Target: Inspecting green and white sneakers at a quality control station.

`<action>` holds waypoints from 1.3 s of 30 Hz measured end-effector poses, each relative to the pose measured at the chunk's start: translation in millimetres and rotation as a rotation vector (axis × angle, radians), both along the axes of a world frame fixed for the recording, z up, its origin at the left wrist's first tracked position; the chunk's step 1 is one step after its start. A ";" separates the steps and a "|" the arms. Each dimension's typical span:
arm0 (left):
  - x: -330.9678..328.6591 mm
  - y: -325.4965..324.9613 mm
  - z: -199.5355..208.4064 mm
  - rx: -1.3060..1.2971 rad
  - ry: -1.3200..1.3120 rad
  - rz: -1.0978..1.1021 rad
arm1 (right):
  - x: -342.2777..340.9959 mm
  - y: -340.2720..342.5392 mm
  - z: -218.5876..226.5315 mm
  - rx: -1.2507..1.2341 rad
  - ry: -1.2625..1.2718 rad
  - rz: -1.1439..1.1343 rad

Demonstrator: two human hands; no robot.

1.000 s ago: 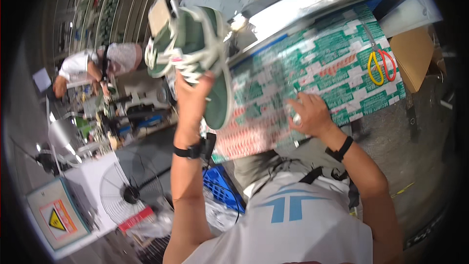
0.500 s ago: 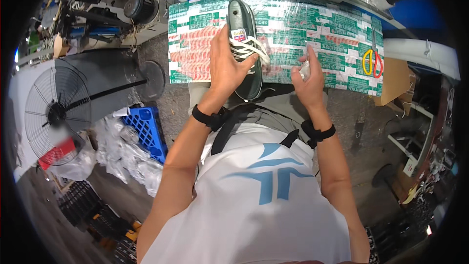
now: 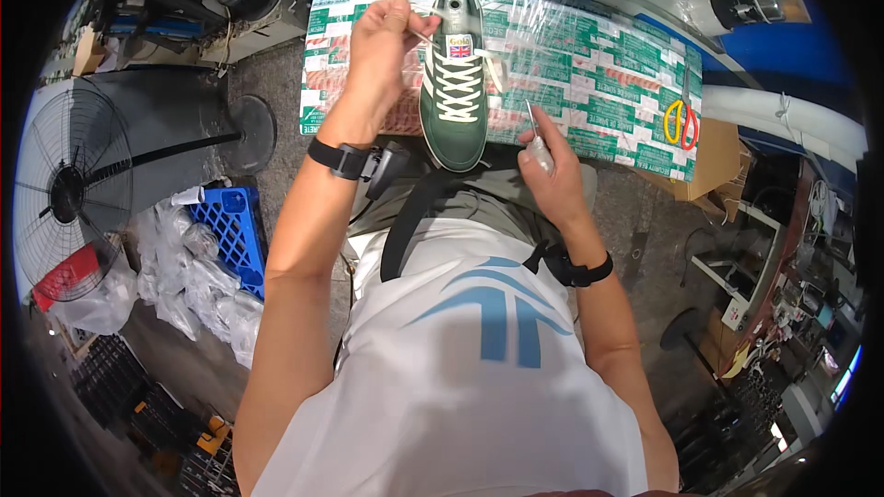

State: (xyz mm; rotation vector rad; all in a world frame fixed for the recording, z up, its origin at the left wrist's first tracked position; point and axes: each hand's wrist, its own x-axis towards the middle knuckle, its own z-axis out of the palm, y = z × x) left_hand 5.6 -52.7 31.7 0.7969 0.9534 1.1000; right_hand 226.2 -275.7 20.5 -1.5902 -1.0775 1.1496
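Observation:
A green sneaker (image 3: 458, 140) with white laces lies on the table, its toe toward me and its tongue label showing. My left hand (image 3: 376, 53) is beside the ankle opening, fingers pinched on a white shoelace (image 3: 423, 36) drawn out to the left. Another loose lace end hangs at the shoe's right side. In my right hand (image 3: 556, 182), right of the toe, is a thin-pointed hand tool (image 3: 540, 153) with a pale, wrapped-looking handle, its metal tip pointing away from me. Whether the tip is hooked or straight is too small to tell.
Green-and-white printed tape covers the tabletop (image 3: 589, 97). Scissors (image 3: 681, 124) with yellow and red handles lie at its right end. A cardboard box (image 3: 716, 166) stands below that end. At left are a floor fan (image 3: 69, 191) and a blue plastic crate (image 3: 238, 235) beside clear bags.
My left hand has let go of the shoe's side and moved up and left, now pinching a lace. The right hand still holds the tool. The whole view has shifted a little.

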 end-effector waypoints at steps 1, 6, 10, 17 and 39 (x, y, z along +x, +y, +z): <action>-8.8 1.6 1.3 -0.023 0.101 -0.027 | -5.7 1.9 4.3 0.041 -0.065 0.058; -62.0 26.6 2.4 -0.056 0.072 -0.118 | -35.4 33.8 20.8 0.274 -0.286 0.238; -98.7 59.0 -27.0 -0.103 0.251 0.246 | -49.3 56.7 20.8 0.372 -0.375 0.279; -35.1 41.3 -22.8 0.463 0.860 -0.223 | -54.6 79.6 13.7 0.495 -0.762 0.351; 9.8 65.2 -16.5 0.421 0.745 -0.679 | -62.1 63.2 49.3 0.207 -0.374 0.466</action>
